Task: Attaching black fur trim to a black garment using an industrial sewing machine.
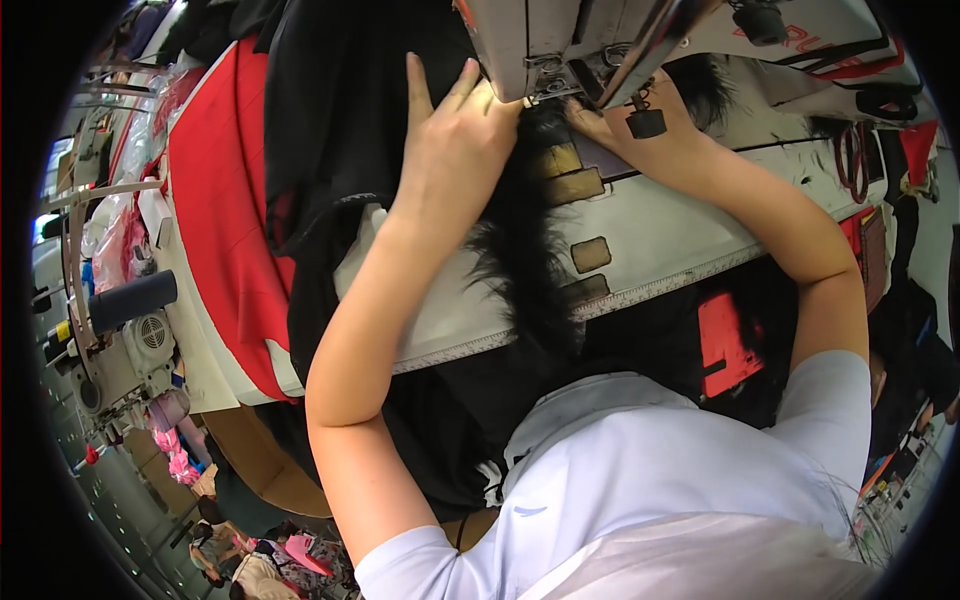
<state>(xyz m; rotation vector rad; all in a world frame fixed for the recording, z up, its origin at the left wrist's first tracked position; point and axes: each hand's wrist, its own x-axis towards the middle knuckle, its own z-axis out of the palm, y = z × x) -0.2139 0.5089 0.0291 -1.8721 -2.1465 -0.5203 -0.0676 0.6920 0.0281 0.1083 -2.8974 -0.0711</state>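
Observation:
A sewing machine [500, 45] stands at the top centre, its presser foot and needle area lit by a small lamp. To the left of the needle my left hand [455, 145] lies flat with fingers spread on black fabric [335, 110]. A strip of black fur trim [530, 255] runs from under the machine head, past my left wrist, and over the table's front edge. On the other side of the needle is my right hand [655, 135], its thumb pointing at the fur. The machine head hides most of its fingers.
The pale machine table [680, 220] has a ruler tape along its front edge. Red fabric [225, 220] lies on the left, near a dark cylinder [133, 299]. A red piece [728, 345] rests on dark cloth at my lap. Other people [255, 560] sit at lower left.

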